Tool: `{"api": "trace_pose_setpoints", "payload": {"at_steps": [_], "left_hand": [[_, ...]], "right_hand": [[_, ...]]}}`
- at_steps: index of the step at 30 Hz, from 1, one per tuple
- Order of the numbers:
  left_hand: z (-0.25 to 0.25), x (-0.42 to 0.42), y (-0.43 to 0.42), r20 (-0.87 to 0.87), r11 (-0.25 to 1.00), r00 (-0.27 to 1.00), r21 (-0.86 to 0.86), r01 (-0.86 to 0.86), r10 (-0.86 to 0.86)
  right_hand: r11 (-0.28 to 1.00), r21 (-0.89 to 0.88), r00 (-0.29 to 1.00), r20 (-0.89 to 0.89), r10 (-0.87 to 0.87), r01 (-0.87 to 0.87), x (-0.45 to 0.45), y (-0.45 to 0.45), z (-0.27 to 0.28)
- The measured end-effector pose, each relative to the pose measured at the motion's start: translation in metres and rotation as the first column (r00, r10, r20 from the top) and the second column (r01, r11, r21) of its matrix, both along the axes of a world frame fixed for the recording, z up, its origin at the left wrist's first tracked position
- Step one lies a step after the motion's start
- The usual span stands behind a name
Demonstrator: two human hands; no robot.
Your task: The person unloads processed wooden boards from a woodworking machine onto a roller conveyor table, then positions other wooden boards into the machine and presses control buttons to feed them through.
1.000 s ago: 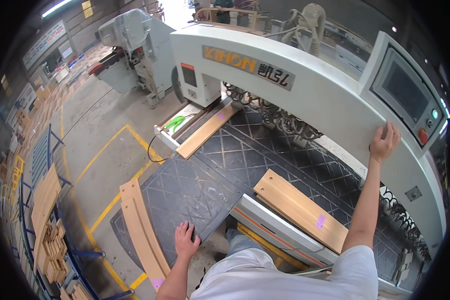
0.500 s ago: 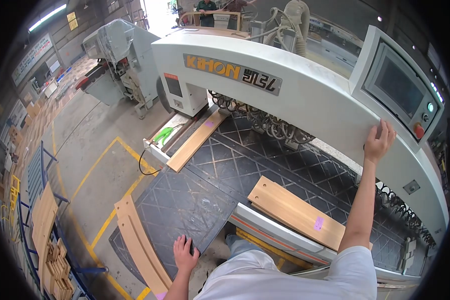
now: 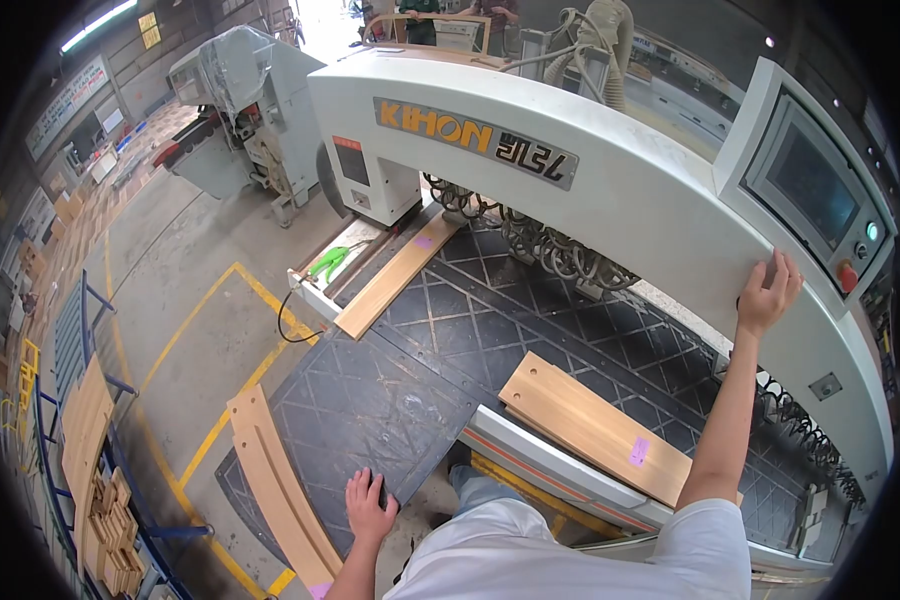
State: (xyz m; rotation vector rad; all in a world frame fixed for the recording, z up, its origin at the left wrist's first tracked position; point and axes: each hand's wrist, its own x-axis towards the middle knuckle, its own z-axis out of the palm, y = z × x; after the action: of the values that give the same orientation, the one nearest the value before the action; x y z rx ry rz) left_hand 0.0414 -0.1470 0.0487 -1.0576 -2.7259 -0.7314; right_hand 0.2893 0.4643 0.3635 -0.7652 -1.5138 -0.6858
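Note:
My right hand (image 3: pixel 768 293) rests on the white machine beam (image 3: pixel 660 205), below the control screen (image 3: pixel 802 172) and left of a red button (image 3: pixel 847 276). Its fingers are spread and hold nothing. My left hand (image 3: pixel 371 505) lies on the front edge of the dark table (image 3: pixel 370 400), with a small dark object (image 3: pixel 383 490) by its fingers; whether it is held is unclear. Two stacked boards (image 3: pixel 270 470) lie left of that hand. More boards (image 3: pixel 595 425) with a pink label sit right of centre, and one long board (image 3: pixel 400 275) runs under the machine.
A green air gun (image 3: pixel 328 263) lies at the table's far left corner. Blue racks with wooden parts (image 3: pixel 115 525) stand at the left. Another machine (image 3: pixel 250 120) is behind, on the left. Two people (image 3: pixel 420 25) are partly visible at the top. Coiled hoses (image 3: pixel 550 250) hang beneath the beam.
The camera view has shifted, so the scene sits a little differently in the frame. Both hands keep their places on the beam and table edge. The control screen looks brighter.

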Motion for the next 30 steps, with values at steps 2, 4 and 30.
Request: {"api": "trace_pose_setpoints", "payload": {"at_steps": [2,4,30], "left_hand": [[-0.001,0.0,0.0,-0.004,1.0,1.0,0.002,0.003,-0.003],[0.0,0.0,0.0,-0.002,1.0,1.0,0.007,0.002,-0.002],[0.008,-0.01,0.005,0.029,1.0,0.999,0.016,-0.019,0.018]], "right_hand": [[1.0,-0.001,1.0,0.002,0.006,-0.006,0.001,0.001,-0.001],[1.0,0.0,1.0,0.001,0.012,-0.012,0.001,0.002,-0.001],[0.998,-0.048,0.998,0.048,-0.032,0.034,0.002,-0.005,0.004]]}}
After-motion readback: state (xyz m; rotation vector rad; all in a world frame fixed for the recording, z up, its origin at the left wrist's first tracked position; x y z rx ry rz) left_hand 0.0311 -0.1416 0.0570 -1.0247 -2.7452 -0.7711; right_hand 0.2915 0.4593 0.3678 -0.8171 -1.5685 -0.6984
